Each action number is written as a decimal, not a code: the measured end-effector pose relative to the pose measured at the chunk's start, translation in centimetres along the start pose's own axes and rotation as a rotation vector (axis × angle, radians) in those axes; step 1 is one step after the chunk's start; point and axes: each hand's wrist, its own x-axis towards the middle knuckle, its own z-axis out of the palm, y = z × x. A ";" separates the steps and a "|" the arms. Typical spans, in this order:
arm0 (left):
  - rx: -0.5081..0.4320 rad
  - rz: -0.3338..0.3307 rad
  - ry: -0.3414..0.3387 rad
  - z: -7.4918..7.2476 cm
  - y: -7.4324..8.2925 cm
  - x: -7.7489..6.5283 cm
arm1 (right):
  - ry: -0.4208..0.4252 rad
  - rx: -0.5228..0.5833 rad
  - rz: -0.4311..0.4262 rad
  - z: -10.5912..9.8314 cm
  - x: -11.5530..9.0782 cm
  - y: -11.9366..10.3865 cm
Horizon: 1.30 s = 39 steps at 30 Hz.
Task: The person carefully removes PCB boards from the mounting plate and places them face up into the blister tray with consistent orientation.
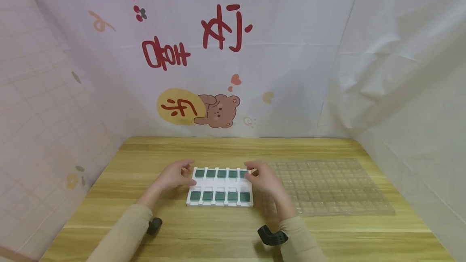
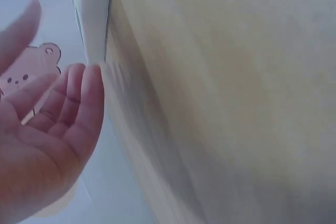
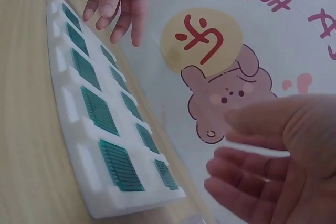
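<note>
White tray (image 1: pixel 218 184): located just below the centre of the head view, flat on the bench (image 1: pixel 204 233), long sides running left to right. It carries ten green ribbed pieces (image 1: pixel 220 196) in two rows of five, each seated in its own slot.

Left hand (image 1: pixel 174 176): at the tray's left end. Grip spread, thumb apart from the loosely bent fingers, nothing held. Contact with the tray edge cannot be confirmed.

Right hand (image 1: pixel 266 178): at the tray's upper right corner. Grip likewise spread; the right wrist view shows thumb and fingers parted around nothing.

Clear plastic sheet (image 1: pixel 327 185) with moulded compartments: right of the tray, lying on the bench, partly behind the right forearm.

Handling assessment: the tray appears to be light, moulded foam or thin plastic, fairly stiff but liable to dent or flex under a hard squeeze. The green pieces look thin and possibly fragile; tilting could unseat them. Recommended hold: both short end walls, level, with light even pressure, fingers clear of the slots.
</note>
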 end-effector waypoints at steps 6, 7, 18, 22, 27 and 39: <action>-0.053 -0.024 -0.084 -0.5 -0.2 1.2 | 0.000 0.040 -0.080 -0.9 0.5 0.1; -0.066 -0.035 -0.096 -0.5 -0.3 1.4 | -0.003 0.038 -0.084 -1.0 0.6 0.1; -0.105 -0.138 -0.166 -0.5 -0.6 2.5 | -0.047 0.070 -0.195 -2.3 1.7 1.8; -0.034 -0.148 -0.182 -0.5 -0.4 2.8 | -0.071 0.029 -0.205 -2.6 2.3 2.2; 0.052 -0.118 -0.196 -0.4 -0.2 3.0 | -0.115 -0.015 -0.202 -2.9 2.9 2.4; 0.088 -0.076 -0.185 0.0 -0.3 3.4 | -0.162 -0.228 -0.193 -3.1 3.8 2.7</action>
